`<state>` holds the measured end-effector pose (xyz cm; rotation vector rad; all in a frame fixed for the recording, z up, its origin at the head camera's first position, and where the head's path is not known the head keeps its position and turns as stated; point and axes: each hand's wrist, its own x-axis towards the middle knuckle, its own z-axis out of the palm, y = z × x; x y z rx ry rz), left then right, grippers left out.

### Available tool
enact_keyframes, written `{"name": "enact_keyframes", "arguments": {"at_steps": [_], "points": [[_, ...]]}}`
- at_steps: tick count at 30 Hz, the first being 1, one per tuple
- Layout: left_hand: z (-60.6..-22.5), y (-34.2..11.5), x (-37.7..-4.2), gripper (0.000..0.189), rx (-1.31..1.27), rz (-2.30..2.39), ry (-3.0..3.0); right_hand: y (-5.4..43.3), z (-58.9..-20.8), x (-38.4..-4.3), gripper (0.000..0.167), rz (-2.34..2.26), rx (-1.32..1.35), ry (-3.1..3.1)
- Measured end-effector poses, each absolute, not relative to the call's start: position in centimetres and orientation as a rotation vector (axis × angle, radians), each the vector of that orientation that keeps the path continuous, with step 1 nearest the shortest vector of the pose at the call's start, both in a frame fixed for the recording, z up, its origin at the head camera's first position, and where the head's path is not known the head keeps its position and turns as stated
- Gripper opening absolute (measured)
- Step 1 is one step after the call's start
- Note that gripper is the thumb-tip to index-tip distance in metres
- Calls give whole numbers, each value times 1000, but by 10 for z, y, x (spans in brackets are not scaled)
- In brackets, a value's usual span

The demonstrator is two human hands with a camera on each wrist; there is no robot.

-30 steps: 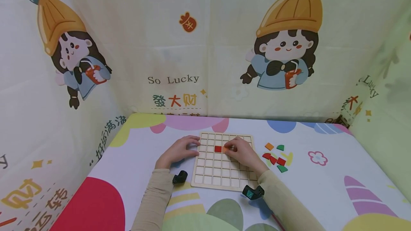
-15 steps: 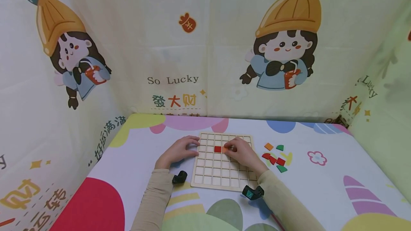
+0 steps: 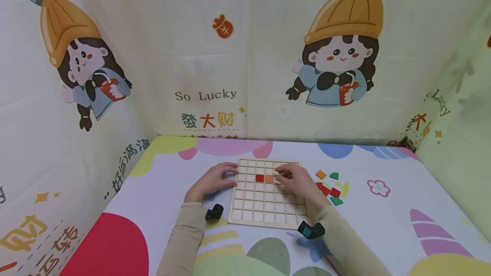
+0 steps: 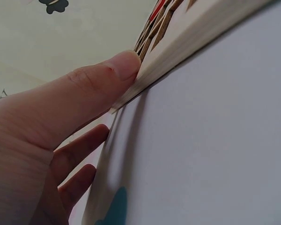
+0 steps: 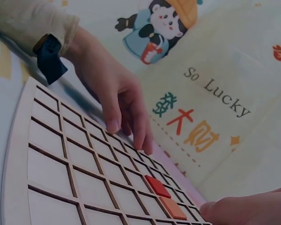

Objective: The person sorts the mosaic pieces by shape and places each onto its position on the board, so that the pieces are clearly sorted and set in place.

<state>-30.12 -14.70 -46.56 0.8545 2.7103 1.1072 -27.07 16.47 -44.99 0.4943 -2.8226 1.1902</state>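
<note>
A wooden grid board [image 3: 248, 205] lies on the table. Side by side in its cells are a red square tile [image 3: 260, 178] and an orange square tile [image 3: 269, 178]. My left hand [image 3: 215, 180] rests at the board's left edge; its thumb [image 4: 96, 84] touches the side in the left wrist view, the fingers only loosely bent. Just right of the orange tile, my right hand [image 3: 297, 181] hovers over the grid with fingers bent and nothing visible between them. The right wrist view catches only part of it, beside the orange tile [image 5: 173, 208].
Loose pieces lie right of the board: an orange square [image 3: 321, 174], a green quarter-round [image 3: 334, 176], a red square [image 3: 335, 192], another green piece [image 3: 336, 201] and red rounded ones. Patterned cloth [image 3: 264, 54] hangs around the table. Each wrist wears a small black camera [image 3: 311, 230].
My right hand has let go of the orange tile and shifted right, leaving it in the cell beside the red one. The left hand has stayed at the board's edge.
</note>
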Motion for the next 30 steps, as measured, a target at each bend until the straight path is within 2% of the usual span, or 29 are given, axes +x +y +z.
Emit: {"name": "enact_keyframes", "arguments": {"at_steps": [12,30], "points": [[-465,-147,-301,37,855,1110,2707,206,-446,-263,35,1229,280,-2853],[-467,-148,-304,37,858,1075,2713,269,-445,-256,44,1069,157,-2869]]}}
